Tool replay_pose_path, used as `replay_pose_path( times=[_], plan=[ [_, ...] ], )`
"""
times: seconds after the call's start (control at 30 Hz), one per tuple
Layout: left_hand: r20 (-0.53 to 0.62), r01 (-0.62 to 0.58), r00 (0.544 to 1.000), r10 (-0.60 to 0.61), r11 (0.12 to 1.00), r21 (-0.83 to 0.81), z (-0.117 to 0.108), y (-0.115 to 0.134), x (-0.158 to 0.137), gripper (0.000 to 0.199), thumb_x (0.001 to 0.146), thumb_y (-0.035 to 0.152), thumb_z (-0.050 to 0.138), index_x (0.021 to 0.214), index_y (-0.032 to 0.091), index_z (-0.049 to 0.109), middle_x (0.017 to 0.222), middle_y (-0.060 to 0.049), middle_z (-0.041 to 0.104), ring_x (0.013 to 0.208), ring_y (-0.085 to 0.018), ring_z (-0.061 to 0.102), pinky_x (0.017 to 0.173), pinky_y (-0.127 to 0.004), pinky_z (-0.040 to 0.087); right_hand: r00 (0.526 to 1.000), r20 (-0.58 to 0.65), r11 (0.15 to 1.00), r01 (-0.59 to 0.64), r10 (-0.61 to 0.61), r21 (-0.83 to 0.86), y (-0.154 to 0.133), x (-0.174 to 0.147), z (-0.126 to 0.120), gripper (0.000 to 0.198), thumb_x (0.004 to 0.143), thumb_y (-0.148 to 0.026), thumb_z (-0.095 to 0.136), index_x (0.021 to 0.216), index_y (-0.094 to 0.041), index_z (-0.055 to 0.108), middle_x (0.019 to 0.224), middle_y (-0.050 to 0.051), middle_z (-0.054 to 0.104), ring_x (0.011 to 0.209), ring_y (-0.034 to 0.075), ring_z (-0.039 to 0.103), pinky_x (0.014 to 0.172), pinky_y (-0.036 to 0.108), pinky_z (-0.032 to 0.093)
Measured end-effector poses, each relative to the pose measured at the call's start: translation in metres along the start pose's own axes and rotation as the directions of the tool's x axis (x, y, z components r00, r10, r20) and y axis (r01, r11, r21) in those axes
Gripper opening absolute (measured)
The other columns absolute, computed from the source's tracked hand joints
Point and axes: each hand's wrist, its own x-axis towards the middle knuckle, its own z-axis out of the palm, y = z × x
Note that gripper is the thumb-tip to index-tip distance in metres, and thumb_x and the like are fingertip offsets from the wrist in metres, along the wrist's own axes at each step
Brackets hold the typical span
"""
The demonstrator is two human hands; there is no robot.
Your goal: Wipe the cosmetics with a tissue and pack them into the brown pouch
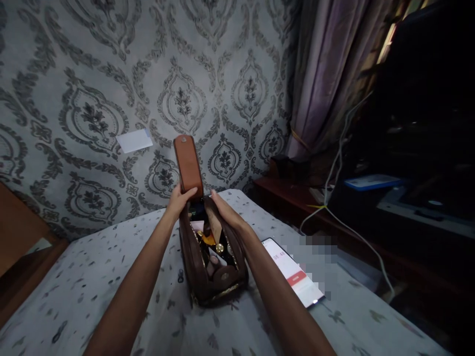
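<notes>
A dark brown zippered bag [196, 284] sits on the patterned sheet in front of me with its long top unzipped. Its tan flap [188, 160] stands upright at the far end. My left hand [179, 201] is closed around the base of that flap, thumb across its front. Along the far right edge of the opening, my right hand [227, 212] grips the bag's rim; some of its fingers are hidden. Inside lie a yellow-orange item [208, 239], a beige flat piece [214, 226], a shiny gold round piece [219, 248] and several other small things too dark to name.
Right of the bag lies a phone [293, 274] with a lit screen. A white cable [341, 148] hangs near dark furniture holding a blue-edged box [373, 182]. Patterned wallpaper with a white card [134, 141] rises behind; a wooden board [22, 232] is at left.
</notes>
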Motion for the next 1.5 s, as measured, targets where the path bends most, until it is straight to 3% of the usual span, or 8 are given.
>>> replay_pose_path(
  times=[0.13, 0.27, 0.43, 0.6, 0.8, 1.0, 1.27, 1.5],
  plan=[
    [0.105, -0.098, 0.991, 0.085, 0.987, 0.128, 0.004, 0.005, -0.016, 0.034, 0.073, 0.043, 0.071, 0.093, 0.015, 0.074, 0.097, -0.007, 0.077, 0.093, -0.026, 0.069, 0.091, -0.040, 0.052, 0.999, 0.051, 1.000, -0.014, 0.015, -0.013, -0.002, 0.001, -0.001, 0.077, 0.085, -0.079, 0.043, 0.139, -0.027, 0.056, 0.152, 0.001, 0.047, 0.148, 0.027, 0.030, 0.125, 0.050, 0.012],
    [0.186, -0.190, 0.970, 0.159, 0.968, 0.164, 0.000, 0.010, -0.035, 0.023, 0.071, 0.029, 0.066, 0.090, 0.021, 0.077, 0.104, -0.005, 0.076, 0.104, -0.026, 0.065, 0.103, -0.041, 0.046, 0.995, 0.083, 0.998, -0.062, 0.062, 0.000, -0.011, -0.003, -0.002, 0.078, 0.087, -0.079, 0.039, 0.140, -0.024, 0.055, 0.153, 0.003, 0.045, 0.147, 0.027, 0.032, 0.124, 0.051, 0.015],
    [0.224, -0.279, 0.949, 0.221, 0.920, 0.276, 0.000, 0.015, -0.063, 0.031, 0.078, 0.025, 0.058, 0.102, 0.026, 0.077, 0.121, -0.005, 0.072, 0.124, -0.027, 0.057, 0.116, -0.048, 0.031, 0.994, 0.090, 0.998, -0.053, 0.057, -0.037, -0.026, -0.016, 0.000, 0.076, 0.087, -0.078, 0.039, 0.136, -0.024, 0.060, 0.148, 0.003, 0.052, 0.145, 0.024, 0.036, 0.124, 0.047, 0.016],
    [0.243, -0.323, 0.941, 0.236, 0.840, 0.436, 0.007, 0.028, -0.096, 0.036, 0.085, 0.027, 0.050, 0.114, 0.029, 0.072, 0.133, -0.005, 0.065, 0.136, -0.028, 0.047, 0.118, -0.054, 0.024, 0.995, 0.102, 0.997, -0.014, 0.023, -0.081, -0.039, -0.045, 0.002, 0.089, 0.078, -0.087, 0.038, 0.131, -0.020, 0.064, 0.145, 0.006, 0.055, 0.139, 0.028, 0.044, 0.123, 0.045, 0.021],
    [0.319, -0.382, 0.921, 0.224, 0.686, 0.619, 0.016, 0.048, -0.144, 0.057, 0.083, 0.024, 0.051, 0.139, 0.028, 0.053, 0.151, -0.007, 0.049, 0.144, -0.031, 0.035, 0.118, -0.060, 0.018, 0.995, -0.083, 0.994, -0.061, 0.054, -0.092, -0.048, -0.098, 0.005, 0.091, 0.078, -0.087, 0.040, 0.136, -0.020, 0.060, 0.150, 0.008, 0.048, 0.144, 0.027, 0.037, 0.124, 0.045, 0.016],
    [0.387, -0.493, 0.870, 0.306, 0.580, 0.649, 0.016, 0.048, -0.189, 0.074, 0.087, 0.043, 0.058, 0.154, 0.029, 0.029, 0.162, -0.011, 0.029, 0.150, -0.036, 0.021, 0.119, -0.060, 0.016, 0.991, -0.130, 0.994, 0.026, -0.040, -0.108, -0.052, -0.130, 0.008, 0.078, 0.082, -0.080, 0.046, 0.134, -0.024, 0.062, 0.152, 0.007, 0.047, 0.146, 0.026, 0.035, 0.125, 0.045, 0.016],
    [0.322, -0.477, 0.866, 0.381, 0.444, 0.758, 0.033, 0.034, -0.195, 0.056, 0.094, 0.039, 0.052, 0.148, 0.032, 0.042, 0.160, -0.010, 0.034, 0.149, -0.035, 0.021, 0.118, -0.061, 0.018, 0.983, -0.125, 0.975, 0.111, -0.136, -0.193, -0.039, -0.135, 0.011, 0.060, 0.090, -0.066, 0.047, 0.137, -0.030, 0.059, 0.148, 0.003, 0.052, 0.142, 0.023, 0.042, 0.123, 0.046, 0.023],
    [0.330, -0.521, 0.845, 0.421, 0.507, 0.687, 0.031, 0.036, -0.200, 0.056, 0.093, 0.040, 0.053, 0.147, 0.030, 0.044, 0.156, -0.011, 0.039, 0.147, -0.035, 0.027, 0.118, -0.060, 0.018, 0.974, -0.087, 0.943, 0.175, -0.207, -0.283, -0.038, -0.138, 0.014, 0.053, 0.098, -0.054, 0.039, 0.144, -0.030, 0.051, 0.151, 0.002, 0.048, 0.144, 0.022, 0.038, 0.123, 0.048, 0.022]
  ],
)
